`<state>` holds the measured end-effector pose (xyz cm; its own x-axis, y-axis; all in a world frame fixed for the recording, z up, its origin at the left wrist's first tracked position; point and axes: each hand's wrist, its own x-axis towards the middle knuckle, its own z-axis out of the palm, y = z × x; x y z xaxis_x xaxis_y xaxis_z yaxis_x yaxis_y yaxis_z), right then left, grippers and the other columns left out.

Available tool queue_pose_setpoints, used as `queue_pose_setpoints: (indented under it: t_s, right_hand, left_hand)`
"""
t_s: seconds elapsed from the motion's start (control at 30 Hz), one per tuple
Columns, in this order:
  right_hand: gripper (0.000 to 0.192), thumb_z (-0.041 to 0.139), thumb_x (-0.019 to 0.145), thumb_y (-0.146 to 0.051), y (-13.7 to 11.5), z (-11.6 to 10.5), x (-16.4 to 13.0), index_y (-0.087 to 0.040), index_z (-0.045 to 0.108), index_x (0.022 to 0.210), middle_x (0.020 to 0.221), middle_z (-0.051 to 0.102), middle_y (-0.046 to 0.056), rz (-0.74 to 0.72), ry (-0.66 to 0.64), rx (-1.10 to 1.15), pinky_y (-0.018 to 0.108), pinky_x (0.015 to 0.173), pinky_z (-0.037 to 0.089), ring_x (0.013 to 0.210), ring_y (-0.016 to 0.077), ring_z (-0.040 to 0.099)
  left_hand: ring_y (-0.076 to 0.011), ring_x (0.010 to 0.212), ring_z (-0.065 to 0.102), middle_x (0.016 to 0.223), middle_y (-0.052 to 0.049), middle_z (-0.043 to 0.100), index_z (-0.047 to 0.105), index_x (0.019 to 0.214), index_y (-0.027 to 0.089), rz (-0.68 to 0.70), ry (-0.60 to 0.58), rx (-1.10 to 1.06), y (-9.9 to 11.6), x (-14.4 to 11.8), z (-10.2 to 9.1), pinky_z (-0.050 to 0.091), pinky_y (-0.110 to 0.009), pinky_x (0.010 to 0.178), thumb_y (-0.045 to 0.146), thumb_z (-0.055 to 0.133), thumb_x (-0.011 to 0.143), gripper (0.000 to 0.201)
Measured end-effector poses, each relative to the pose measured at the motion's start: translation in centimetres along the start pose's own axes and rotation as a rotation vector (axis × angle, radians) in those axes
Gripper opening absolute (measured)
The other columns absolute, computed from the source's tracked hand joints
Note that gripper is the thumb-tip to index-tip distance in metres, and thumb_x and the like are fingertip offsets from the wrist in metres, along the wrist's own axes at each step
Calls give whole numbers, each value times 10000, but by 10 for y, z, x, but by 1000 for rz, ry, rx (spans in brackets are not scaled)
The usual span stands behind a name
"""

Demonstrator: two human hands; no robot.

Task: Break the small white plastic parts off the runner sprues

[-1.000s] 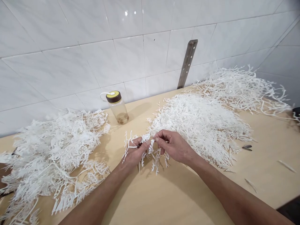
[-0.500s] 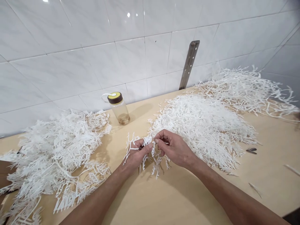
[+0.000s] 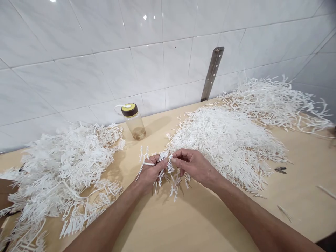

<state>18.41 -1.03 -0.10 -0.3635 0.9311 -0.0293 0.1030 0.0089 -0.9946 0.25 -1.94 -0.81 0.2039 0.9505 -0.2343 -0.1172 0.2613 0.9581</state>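
Over the middle of the wooden table, my left hand is closed on a white branching plastic sprig, whose forked twigs stick out on both sides of it. My right hand pinches a small white tuft of the same stuff between thumb and forefinger, close against the left thumb. More forked twigs hang below the hands. Where the pieces join is hidden by the fingers. Just beyond my right hand lies a heap of fine white sprigs.
Left stands a large pile of white branched pieces, beside a cardboard box edge. A clear bottle with a yellow-black lid stands behind my hands. Longer white stems lie at back right. A metal bracket leans on the tiled wall.
My hands stay close together, with the right fingertips shifted slightly left and down onto the tuft. The sprig in my left hand has tilted a little. The piles look unchanged.
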Motion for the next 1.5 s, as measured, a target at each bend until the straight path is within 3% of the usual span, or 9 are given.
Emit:
queue_pose_setpoints:
  t_s: [0.13,0.4,0.6,0.93,1.1,1.23,1.37,1.5]
  right_hand:
    - [223,629,849,-392,-5,0,-1,-174,649,803,764,619,3,18,48,-68,251,548,508,560,103,561]
    - [188,558,899,-358,-2,-4,-1,-184,577,830,781,586,-10,12,-14,-149,254,543,490,556,107,602]
    - [181,522,917,-341,-2,-6,-1,-193,560,819,739,563,-15,-61,45,-240,260,543,476,574,114,568]
    - [170,518,938,-301,-2,-7,-2,-200,606,834,682,575,-27,-187,68,-392,261,569,405,568,114,517]
    - [182,452,965,-201,1,-3,-1,-179,573,831,777,619,23,-393,189,-683,292,641,406,683,151,540]
    - [209,399,967,-137,6,7,0,-163,561,836,775,616,51,-501,283,-880,292,600,382,649,159,517]
    - [245,357,958,-106,8,-2,4,-160,543,809,718,587,55,-447,416,-928,266,515,344,550,139,465]
    - [151,466,892,-127,3,-24,7,-181,528,766,713,590,41,-378,687,-904,265,529,347,558,142,483]
  left_hand:
    - [-57,449,329,521,43,449,581,670,145,-10,8,-12,-1,0,1,196,-225,455,569,814,632,485]
    - [-54,442,318,516,51,436,570,670,151,-21,-10,-8,-1,3,-2,192,-224,447,540,812,657,458]
    - [-60,470,360,551,36,472,573,669,146,-53,-34,24,2,1,-3,236,-218,470,534,813,657,456]
    - [-53,460,325,521,50,432,564,659,146,-73,-37,-22,1,1,-2,198,-219,468,523,825,640,459]
    - [-77,499,420,582,19,522,618,715,140,-50,-61,-31,-1,1,-1,282,-220,489,500,846,614,438]
    - [-99,538,489,630,-2,583,649,754,139,-7,-54,-18,-2,2,-2,349,-227,524,487,849,618,424]
    - [-104,571,512,678,-13,614,678,820,138,21,-73,3,0,-1,-1,384,-232,562,491,844,630,434]
    - [-67,496,420,580,27,525,629,708,138,37,-43,25,0,-3,1,322,-208,490,505,844,626,434]
